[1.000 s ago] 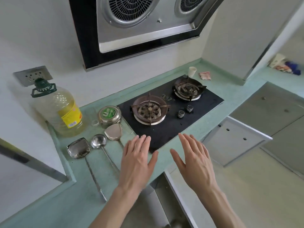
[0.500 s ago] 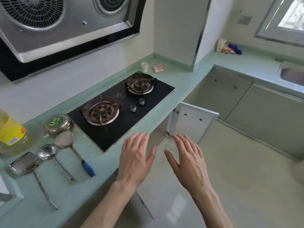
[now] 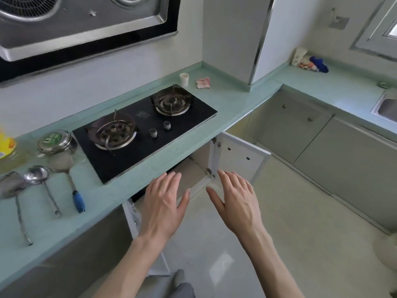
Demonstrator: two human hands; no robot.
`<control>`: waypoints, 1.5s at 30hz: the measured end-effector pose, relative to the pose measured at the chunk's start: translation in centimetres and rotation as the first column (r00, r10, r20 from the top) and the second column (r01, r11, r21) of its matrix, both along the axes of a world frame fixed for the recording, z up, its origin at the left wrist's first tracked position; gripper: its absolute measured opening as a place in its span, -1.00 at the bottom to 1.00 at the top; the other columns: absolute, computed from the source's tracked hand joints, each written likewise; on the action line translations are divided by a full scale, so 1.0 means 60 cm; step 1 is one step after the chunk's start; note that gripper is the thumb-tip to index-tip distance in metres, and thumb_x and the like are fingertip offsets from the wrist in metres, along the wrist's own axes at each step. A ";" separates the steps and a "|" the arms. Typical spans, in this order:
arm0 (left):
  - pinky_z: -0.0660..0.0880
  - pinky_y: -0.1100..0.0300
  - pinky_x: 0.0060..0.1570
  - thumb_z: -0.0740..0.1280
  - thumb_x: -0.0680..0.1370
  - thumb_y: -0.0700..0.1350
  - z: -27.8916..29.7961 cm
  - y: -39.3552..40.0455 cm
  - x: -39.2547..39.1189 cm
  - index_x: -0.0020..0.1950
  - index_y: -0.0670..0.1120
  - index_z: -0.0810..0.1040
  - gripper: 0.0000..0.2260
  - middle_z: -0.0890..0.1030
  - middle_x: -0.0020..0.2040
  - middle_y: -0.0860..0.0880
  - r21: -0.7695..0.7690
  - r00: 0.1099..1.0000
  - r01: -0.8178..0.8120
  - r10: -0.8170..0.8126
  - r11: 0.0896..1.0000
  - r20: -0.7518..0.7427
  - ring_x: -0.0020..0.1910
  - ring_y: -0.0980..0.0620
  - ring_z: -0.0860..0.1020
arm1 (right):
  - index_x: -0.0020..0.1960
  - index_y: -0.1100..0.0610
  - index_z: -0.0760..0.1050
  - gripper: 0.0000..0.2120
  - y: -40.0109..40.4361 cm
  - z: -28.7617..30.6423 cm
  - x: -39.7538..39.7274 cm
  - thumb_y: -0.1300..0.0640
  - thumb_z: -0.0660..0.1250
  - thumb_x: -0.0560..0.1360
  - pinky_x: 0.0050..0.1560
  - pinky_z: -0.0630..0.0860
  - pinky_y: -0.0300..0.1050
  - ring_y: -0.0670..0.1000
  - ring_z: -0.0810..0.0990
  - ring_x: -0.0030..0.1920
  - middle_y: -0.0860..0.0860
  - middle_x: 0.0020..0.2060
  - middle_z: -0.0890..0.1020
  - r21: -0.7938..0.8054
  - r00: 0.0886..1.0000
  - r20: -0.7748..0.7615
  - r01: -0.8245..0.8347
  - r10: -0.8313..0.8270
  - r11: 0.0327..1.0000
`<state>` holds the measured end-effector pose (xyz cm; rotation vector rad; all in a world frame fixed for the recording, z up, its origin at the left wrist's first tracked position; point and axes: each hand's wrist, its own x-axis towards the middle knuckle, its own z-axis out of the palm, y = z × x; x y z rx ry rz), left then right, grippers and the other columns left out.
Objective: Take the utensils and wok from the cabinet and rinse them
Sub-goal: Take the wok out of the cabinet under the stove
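Both hands, left hand point(image 3: 163, 203) and right hand point(image 3: 235, 200), hover spread and empty before the open cabinet point(image 3: 193, 168) at frame centre; utensils point(image 3: 36, 179) lie lower left on the counter point(image 3: 225, 97), nearer the left; no wok visible.

I'm seeing soft daylight coming in from the window point(image 3: 384, 29) at the upper right, glaring off the floor point(image 3: 221, 267); wide-angle bending is curving the counter point(image 3: 232, 97) edges, and the left edge is blurring.
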<state>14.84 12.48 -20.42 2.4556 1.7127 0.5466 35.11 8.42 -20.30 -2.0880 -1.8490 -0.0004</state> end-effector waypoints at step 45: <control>0.37 -0.03 0.43 0.17 0.71 0.07 -0.563 0.217 0.082 0.47 -0.12 0.44 -0.59 0.54 0.39 -0.06 -0.273 0.502 -0.833 0.865 0.480 -0.011 0.43 -0.10 0.44 | 0.55 0.05 0.35 -0.43 0.522 -0.529 -0.013 -0.25 0.17 0.66 0.38 0.40 0.14 0.19 0.49 0.39 0.05 0.41 0.53 -0.545 0.751 -0.240 -0.628 0.615 0.555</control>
